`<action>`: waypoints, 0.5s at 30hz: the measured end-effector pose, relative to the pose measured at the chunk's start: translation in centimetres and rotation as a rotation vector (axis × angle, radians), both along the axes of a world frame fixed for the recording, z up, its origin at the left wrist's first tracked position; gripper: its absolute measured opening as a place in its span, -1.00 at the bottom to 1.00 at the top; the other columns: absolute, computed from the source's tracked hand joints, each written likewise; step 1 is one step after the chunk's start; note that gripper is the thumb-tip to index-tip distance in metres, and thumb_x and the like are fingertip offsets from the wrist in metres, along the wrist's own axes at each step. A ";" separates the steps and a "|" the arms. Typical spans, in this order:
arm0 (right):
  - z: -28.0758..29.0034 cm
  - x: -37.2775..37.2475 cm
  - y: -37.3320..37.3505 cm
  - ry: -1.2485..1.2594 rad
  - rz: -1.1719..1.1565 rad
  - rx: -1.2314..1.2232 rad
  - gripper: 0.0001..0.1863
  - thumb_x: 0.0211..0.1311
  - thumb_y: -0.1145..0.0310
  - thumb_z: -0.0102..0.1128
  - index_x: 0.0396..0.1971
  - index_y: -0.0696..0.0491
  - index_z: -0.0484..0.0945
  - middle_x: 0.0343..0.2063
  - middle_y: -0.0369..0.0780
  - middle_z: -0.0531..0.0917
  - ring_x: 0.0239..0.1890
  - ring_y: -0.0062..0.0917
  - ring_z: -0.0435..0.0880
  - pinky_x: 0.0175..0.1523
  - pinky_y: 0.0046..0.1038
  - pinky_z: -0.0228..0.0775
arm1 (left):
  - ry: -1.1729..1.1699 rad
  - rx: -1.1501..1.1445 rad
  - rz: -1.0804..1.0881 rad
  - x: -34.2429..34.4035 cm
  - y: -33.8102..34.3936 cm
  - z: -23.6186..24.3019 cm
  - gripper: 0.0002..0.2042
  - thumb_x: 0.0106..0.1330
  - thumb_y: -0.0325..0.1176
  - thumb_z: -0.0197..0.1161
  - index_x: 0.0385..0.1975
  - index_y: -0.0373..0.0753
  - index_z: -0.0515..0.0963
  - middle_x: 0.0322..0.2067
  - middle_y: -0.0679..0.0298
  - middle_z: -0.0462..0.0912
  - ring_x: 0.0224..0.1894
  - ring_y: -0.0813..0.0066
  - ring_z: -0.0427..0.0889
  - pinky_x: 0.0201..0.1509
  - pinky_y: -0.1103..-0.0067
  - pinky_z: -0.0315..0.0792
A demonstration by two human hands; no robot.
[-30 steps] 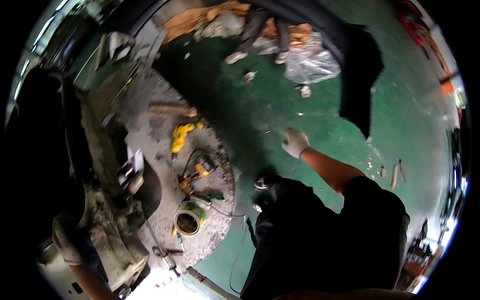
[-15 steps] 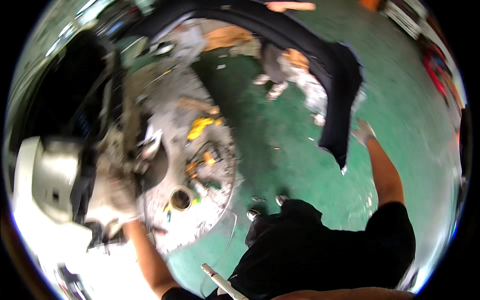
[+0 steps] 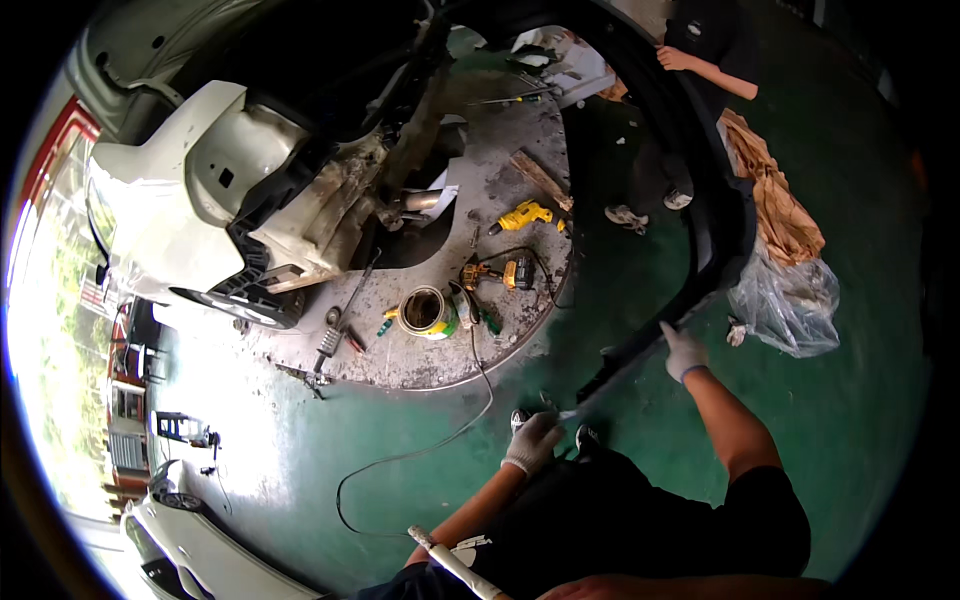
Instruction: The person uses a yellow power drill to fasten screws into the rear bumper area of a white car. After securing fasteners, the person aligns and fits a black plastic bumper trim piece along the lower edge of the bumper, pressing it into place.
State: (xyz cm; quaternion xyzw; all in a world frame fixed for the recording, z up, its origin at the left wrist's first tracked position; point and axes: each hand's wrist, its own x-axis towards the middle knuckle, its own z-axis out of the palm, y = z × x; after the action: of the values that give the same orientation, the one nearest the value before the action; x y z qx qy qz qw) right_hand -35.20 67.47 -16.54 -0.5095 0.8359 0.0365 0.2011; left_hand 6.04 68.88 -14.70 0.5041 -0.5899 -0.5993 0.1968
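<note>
A long, curved black car bumper (image 3: 712, 200) hangs above the green floor, arching from the far side down toward me. My left hand (image 3: 533, 442), in a pale knit glove, is closed at the bumper's narrow near end. My right hand (image 3: 685, 352), also gloved, grips its lower outer edge farther up on the right. Which fingers pass behind the bumper is hidden. Across from me, a person in dark clothes has a bare hand (image 3: 680, 58) on the bumper's far stretch.
A white car body (image 3: 165, 240) with its rear opened up stands at left over a grey round platform (image 3: 400, 375). On that platform lie a yellow power tool (image 3: 522, 215), a cordless drill (image 3: 518, 272) and an open can (image 3: 424, 312). Brown paper (image 3: 775, 200) and clear plastic (image 3: 795, 305) lie at right. A cable (image 3: 400, 457) trails over the floor.
My view has turned left. My left hand has come from beside the car body to the bumper's near end, and my right hand, earlier apart from the bumper, now grips its edge.
</note>
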 end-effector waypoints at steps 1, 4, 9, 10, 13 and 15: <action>0.3 1.4 -3.0 0.058 0.078 -0.009 -0.29 0.20 0.44 0.17 0.41 -0.33 0.44 0.09 -0.02 0.70 0.12 -0.04 0.72 0.13 -0.01 0.59 | -0.136 -0.094 -0.015 -0.8 -0.8 0.4 -0.49 0.43 -0.06 0.39 0.21 -0.31 0.57 0.02 0.05 0.71 0.03 0.24 0.71 0.17 0.40 0.57; -1.3 2.7 -7.8 0.116 0.220 0.041 -0.59 0.25 0.34 0.18 0.12 -0.12 0.60 -0.19 -0.04 0.81 -0.06 -0.05 0.81 0.02 0.03 0.62 | -0.411 -0.408 -0.100 -3.4 -2.5 1.5 -0.29 0.29 0.01 0.48 0.34 -0.28 0.48 0.27 -0.05 0.56 0.21 0.01 0.62 0.30 0.31 0.51; 5.9 9.7 -11.7 0.038 0.318 -0.121 -0.70 0.34 0.14 0.26 -0.10 0.03 0.60 -0.30 -0.02 0.80 -0.17 0.00 0.81 -0.03 0.02 0.63 | -0.631 -0.663 -0.110 -3.8 -5.3 4.3 0.11 0.01 0.14 0.61 0.55 -0.22 0.21 0.49 -0.08 0.28 0.50 -0.18 0.28 0.52 0.08 0.28; 8.3 10.9 -11.8 -0.004 0.372 -0.163 -0.69 0.34 0.13 0.26 -0.10 0.04 0.60 -0.29 0.00 0.80 -0.15 0.00 0.81 -0.02 0.02 0.64 | -0.676 -0.625 -0.099 -3.5 -5.6 4.4 0.15 -0.04 0.16 0.62 0.57 -0.21 0.19 0.50 -0.07 0.27 0.53 -0.15 0.24 0.56 0.08 0.21; 15.0 13.2 -12.7 -0.086 0.514 -0.238 -0.67 0.35 0.11 0.27 -0.11 0.07 0.60 -0.26 0.03 0.79 -0.13 0.01 0.79 -0.01 0.02 0.64 | -0.833 -0.752 0.026 -2.1 -6.4 5.3 0.12 0.00 0.11 0.61 0.59 -0.12 0.17 0.49 -0.03 0.29 0.53 -0.13 0.23 0.55 0.11 0.23; 17.8 14.1 -14.0 -0.063 0.574 -0.246 -0.66 0.34 0.10 0.28 -0.12 0.07 0.59 -0.29 0.04 0.78 -0.15 0.02 0.78 -0.01 0.03 0.62 | -0.796 -0.733 0.155 -0.8 -8.6 7.4 -0.22 0.11 -0.01 0.55 0.37 -0.05 0.45 0.25 0.02 0.53 0.31 -0.10 0.48 0.37 0.09 0.38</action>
State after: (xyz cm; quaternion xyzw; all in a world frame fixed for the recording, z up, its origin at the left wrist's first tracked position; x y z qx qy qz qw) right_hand -21.13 53.49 1.24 -0.7461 0.6493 -0.0253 0.1451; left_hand 5.22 60.29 -7.25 0.6324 -0.7501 -0.1011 0.1648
